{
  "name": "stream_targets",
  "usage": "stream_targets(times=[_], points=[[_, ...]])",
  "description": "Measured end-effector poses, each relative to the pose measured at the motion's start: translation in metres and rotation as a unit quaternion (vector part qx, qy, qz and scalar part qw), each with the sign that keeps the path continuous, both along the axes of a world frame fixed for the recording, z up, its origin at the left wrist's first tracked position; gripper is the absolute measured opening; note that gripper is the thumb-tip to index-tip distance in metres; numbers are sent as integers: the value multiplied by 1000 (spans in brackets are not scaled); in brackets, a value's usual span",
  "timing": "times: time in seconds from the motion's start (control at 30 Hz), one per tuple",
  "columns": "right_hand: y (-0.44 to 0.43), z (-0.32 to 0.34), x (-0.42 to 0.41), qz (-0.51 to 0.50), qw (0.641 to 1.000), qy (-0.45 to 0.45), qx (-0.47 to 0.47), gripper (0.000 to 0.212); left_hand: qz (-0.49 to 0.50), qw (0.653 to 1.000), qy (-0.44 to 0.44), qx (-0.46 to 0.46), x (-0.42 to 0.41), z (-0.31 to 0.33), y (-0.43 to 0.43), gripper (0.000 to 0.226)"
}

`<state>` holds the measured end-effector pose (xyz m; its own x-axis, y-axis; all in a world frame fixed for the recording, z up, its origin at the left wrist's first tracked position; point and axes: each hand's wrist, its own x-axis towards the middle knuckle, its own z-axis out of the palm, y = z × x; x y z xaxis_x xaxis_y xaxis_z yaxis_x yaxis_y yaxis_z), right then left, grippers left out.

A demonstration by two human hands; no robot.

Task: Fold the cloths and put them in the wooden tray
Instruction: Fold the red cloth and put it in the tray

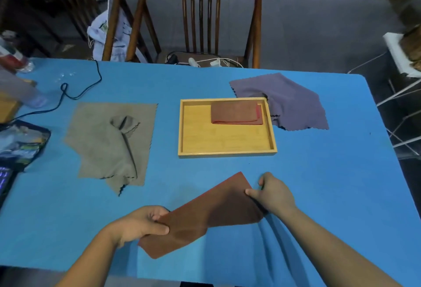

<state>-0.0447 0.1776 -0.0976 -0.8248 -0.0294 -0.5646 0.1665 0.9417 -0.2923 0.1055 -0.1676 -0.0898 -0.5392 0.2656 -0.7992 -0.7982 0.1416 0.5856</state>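
A brown cloth (pixel 205 213), folded into a long strip, lies slanted near the table's front edge. My left hand (pixel 141 224) pinches its near left end and my right hand (pixel 272 193) grips its far right end. Behind it stands the wooden tray (pixel 225 153), with a folded brown-red cloth (pixel 235 112) in its back right corner. An unfolded grey cloth (pixel 109 141) lies rumpled to the tray's left. An unfolded purple cloth (pixel 287 100) lies at the tray's back right, touching its corner.
The blue table (pixel 319 184) carries a black cable (pixel 75 95), a plastic bottle (pixel 13 56) and a dark pouch (pixel 20 143) along its left side. Two wooden chairs (pixel 200 20) stand behind the far edge. A white rack (pixel 401 95) is to the right.
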Motion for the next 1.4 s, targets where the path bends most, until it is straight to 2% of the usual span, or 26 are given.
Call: stream_targets(times=[0.1,0.17,0.23,0.3,0.37,0.4,0.47,0.5,0.53,0.6,0.67,0.8,0.87,0.93,1.03,1.13,1.23,1.27,1.33,1.4], points=[[-21,-3,5,55,998,29,-12,49,53,998,26,-7,13,-1,1,32],[-34,-3,9,42,998,39,-7,42,39,997,53,-51,13,-1,3,36],[-42,-4,10,18,999,25,-21,34,24,993,65,-100,11,1,1,30],[-37,-3,8,-4,999,19,-49,27,31,990,47,-130,13,2,-8,27],[-21,2,6,-9,995,35,-90,15,47,994,13,-99,19,5,-16,33],[-10,5,5,-2,992,42,-120,3,75,995,6,-61,23,5,-17,36],[12,11,9,2,982,70,-178,19,190,981,8,33,27,5,-16,42],[23,11,13,-22,974,81,-209,20,247,967,18,64,26,5,-12,46],[33,12,17,-54,968,92,-228,18,283,956,41,63,22,5,-8,48],[48,9,22,-94,962,117,-228,17,300,947,108,-38,7,3,5,44],[57,3,22,-103,964,126,-209,19,290,929,173,-151,-15,-1,19,39],[60,-15,16,-52,983,140,-105,17,213,908,232,-278,-53,-14,37,28],[60,-21,10,-45,982,164,-81,16,196,904,241,-293,-62,-20,37,20],[62,-19,2,-17,976,174,-128,17,189,900,255,-298,-64,-20,33,20],[71,-9,-5,34,966,171,-192,34,181,906,276,-266,-59,-15,22,22],[81,0,1,17,949,173,-263,39,131,904,323,-250,-47,-5,14,27],[97,3,14,29,948,172,-267,37,64,893,370,-248,-28,-4,9,28],[104,4,19,54,950,179,-250,34,36,883,389,-261,-20,-6,7,25],[114,6,27,133,946,208,-209,28,-39,832,442,-333,-5,-9,6,18],[119,8,33,223,929,246,-162,23,-122,757,498,-406,6,-16,7,42]])
